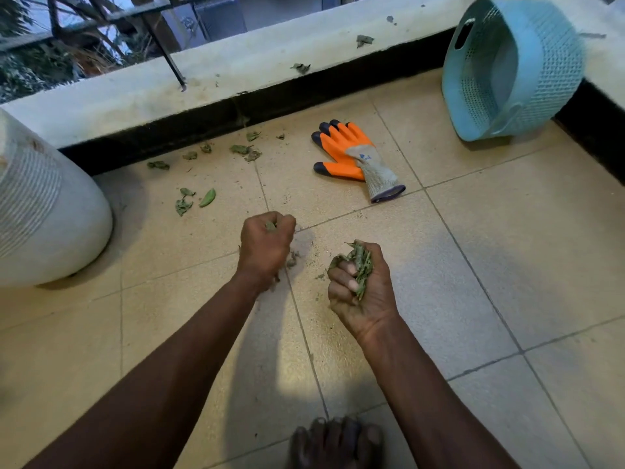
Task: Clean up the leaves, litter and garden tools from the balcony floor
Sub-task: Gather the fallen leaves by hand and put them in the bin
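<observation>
The right hand [362, 296] clenches a wad of leaves [361, 262]; the left hand [265, 247] fists a few scraps [270, 226]. More loose leaves [185, 203] lie at ten o'clock: light, crumbly, likely best pinched up in bunches.

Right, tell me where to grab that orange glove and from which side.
Probably the grey knit cuff of the orange glove. It lies flat, fingers toward the wall, cuff pointing back at you, so come from the near side and pinch the cuff's open edge. The left hand and right hand both hold leaves; empty one first.
</observation>
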A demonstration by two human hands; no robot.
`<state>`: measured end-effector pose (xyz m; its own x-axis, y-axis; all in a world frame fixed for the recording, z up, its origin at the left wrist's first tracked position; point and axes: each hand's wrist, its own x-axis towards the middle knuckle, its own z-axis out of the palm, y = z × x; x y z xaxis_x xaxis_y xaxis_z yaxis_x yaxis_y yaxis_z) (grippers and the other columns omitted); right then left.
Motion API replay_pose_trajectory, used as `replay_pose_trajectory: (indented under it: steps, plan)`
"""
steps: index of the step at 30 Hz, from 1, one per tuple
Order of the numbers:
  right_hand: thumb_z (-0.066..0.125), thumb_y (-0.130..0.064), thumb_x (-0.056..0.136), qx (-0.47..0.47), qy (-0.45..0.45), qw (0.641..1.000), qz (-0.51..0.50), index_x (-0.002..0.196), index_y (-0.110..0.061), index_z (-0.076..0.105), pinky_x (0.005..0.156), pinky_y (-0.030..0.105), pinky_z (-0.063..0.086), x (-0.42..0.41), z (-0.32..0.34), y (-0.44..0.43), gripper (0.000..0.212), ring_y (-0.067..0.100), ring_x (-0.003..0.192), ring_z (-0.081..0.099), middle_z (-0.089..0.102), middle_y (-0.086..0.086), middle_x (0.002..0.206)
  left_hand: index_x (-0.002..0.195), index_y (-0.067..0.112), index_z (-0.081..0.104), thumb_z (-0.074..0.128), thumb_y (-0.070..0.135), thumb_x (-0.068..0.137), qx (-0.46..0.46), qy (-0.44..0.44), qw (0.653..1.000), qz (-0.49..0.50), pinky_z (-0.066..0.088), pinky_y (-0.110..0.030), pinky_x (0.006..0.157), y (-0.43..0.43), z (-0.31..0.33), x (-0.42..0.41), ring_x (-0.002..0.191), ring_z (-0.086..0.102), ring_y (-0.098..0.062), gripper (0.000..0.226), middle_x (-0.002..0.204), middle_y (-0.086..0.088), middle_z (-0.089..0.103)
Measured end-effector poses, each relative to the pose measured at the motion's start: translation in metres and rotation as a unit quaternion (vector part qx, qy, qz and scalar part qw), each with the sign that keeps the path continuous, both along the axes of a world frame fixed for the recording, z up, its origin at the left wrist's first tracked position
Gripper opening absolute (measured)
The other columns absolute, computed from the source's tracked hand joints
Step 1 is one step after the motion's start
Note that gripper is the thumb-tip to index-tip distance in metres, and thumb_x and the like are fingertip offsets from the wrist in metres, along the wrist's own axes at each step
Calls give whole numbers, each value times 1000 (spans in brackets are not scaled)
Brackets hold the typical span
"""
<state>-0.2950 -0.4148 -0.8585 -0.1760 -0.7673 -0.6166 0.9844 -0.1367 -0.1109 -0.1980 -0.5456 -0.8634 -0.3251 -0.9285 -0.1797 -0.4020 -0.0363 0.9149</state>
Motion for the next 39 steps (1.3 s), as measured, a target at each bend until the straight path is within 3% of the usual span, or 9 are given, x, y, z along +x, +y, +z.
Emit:
replay_pose_trajectory:
  steps: [3,8,16,21,24,28,31,35,39]
  plan:
    - [63,-29,83,-5,51,998,41,67,-21,46,28,15,19,2,14,-3,25,4,31,31,39,-4,48,69,21,45,54,13,99,223,172,959,15,18,-18,38,11,40,-18,42,19,-9,32,54,3,30]
    - [58,-32,84,-80,79,990,83,52,-15,49,28,15,16,-11,58,-2,38,4,29,28,36,-5,43,77,18,48,56,17,98,310,154,937,-44,17,-15,35,24,89,-39,41,20,-8,23,57,3,30]
    - [46,-33,102,-52,270,960,56,70,-16,50,28,13,18,-84,186,58,36,2,29,29,37,-4,48,89,11,60,58,20,98,175,140,952,-207,33,-15,40,90,209,-117,52,49,-19,12,61,-5,51]
    - [40,-35,106,23,384,920,-78,72,-16,49,31,12,20,-142,269,159,40,6,30,28,39,-2,48,91,10,59,54,26,100,97,140,926,-338,27,-19,42,180,288,-200,47,40,-17,19,63,-9,50]
    - [44,-33,104,76,386,896,-205,71,-16,48,33,12,21,-160,287,226,37,7,30,29,40,0,47,71,10,57,55,23,99,52,136,901,-409,30,-18,39,253,310,-243,41,43,-18,31,51,-5,52]
    - [49,-39,105,142,361,844,-371,79,-17,53,32,13,26,-170,306,318,34,7,29,38,45,0,53,70,14,58,63,30,94,34,124,857,-499,51,-30,51,360,331,-286,48,51,-21,30,57,-9,55]
    - [56,-40,103,184,344,780,-489,78,-21,54,33,13,25,-180,318,387,31,7,34,39,44,-1,56,63,16,57,64,27,88,6,134,819,-557,34,-24,47,443,342,-311,45,45,-19,29,52,-1,49]
    - [61,-30,100,268,310,685,-602,70,-17,57,36,15,33,-183,321,488,33,15,44,48,50,0,52,70,15,61,66,30,82,57,152,765,-623,44,-31,53,563,340,-324,57,57,-21,20,64,-7,57]
    - [63,-26,95,404,307,592,-626,61,-14,56,38,16,31,-172,303,578,37,18,43,46,51,3,50,64,18,54,63,29,89,108,143,724,-666,35,-29,49,659,310,-323,51,46,-20,28,56,-4,50]
